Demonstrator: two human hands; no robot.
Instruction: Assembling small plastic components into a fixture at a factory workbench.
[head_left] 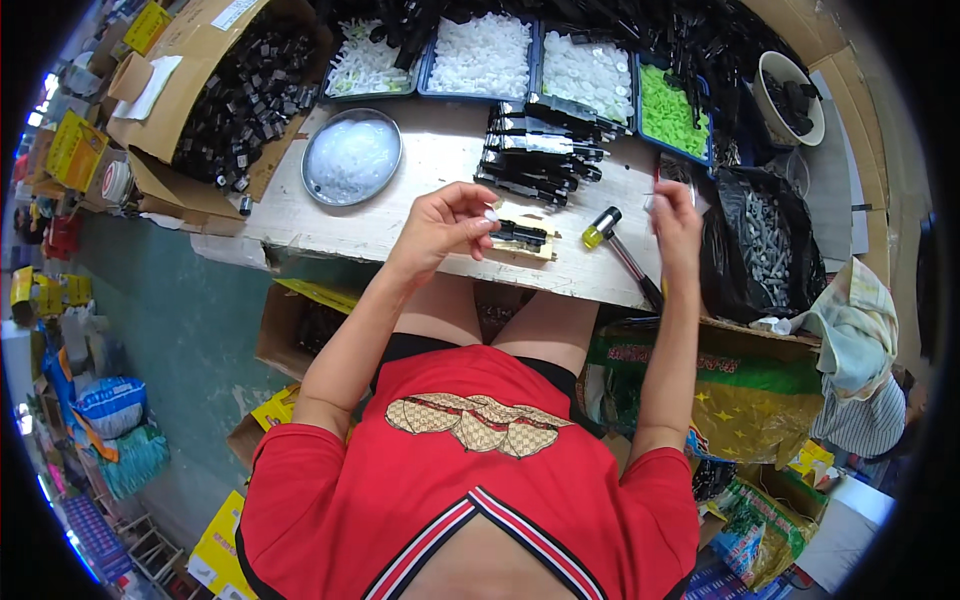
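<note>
My left hand (440,232) is closed in a pinch, with a small white plastic piece (490,214) between thumb and fingers. Just beside those fingertips, a black plastic part (522,233) lies in a pale yellow block-like holder (538,253) near the table's front edge. Farther right, my right hand (677,225) is raised with thumb and fingers drawn together; something small and whitish shows at the tips, too small to name. Between the hands lies a hammer (603,227) with a yellow-and-black head, its dark handle reaching toward the edge.
Black parts (540,150) lie stacked behind the holder. A round metal dish (393,165) of clear-white pieces stands left. Blue trays hold white pieces (478,58) and green pieces (672,112). A carton of black parts (160,120) is far left; a black bag (722,215) of grey pieces is right.
</note>
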